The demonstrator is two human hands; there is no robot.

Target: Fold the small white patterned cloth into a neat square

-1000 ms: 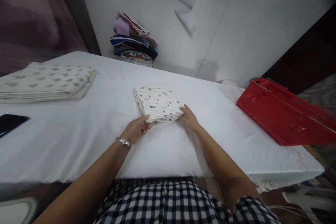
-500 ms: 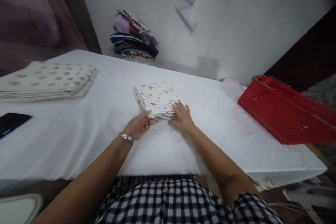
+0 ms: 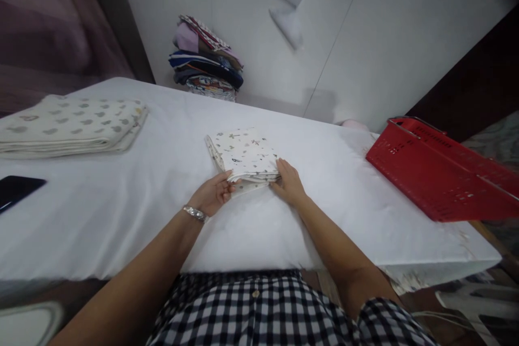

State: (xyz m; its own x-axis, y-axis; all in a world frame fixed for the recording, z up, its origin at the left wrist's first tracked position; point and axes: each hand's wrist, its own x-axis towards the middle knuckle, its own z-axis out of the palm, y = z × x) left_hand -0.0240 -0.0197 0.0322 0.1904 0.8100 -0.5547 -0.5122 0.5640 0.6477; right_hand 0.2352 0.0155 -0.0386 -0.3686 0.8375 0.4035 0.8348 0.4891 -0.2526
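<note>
A folded white cloth (image 3: 246, 150) with a small scattered print lies in layers on the middle of the table. My left hand (image 3: 213, 192) pinches its near left corner between thumb and fingers, the other fingers curled. At the near right corner, my right hand (image 3: 288, 183) grips the side edge, fingers along the layers and thumb low at the front. Part of the lower layer shows below the upper ones between my hands. The fingertips of my right hand are partly hidden by the cloth.
A larger folded cloth (image 3: 77, 123) with grey motifs and a dark phone (image 3: 20, 190) lie on the left of the white-covered table (image 3: 162, 238). A red basket (image 3: 441, 178) stands at the right. Stacked folded fabrics (image 3: 206, 59) sit beyond the far edge.
My right hand has slid slightly right, from on top of the cloth to its right edge, and the near right corner now lies flatter. My left hand keeps its hold.
</note>
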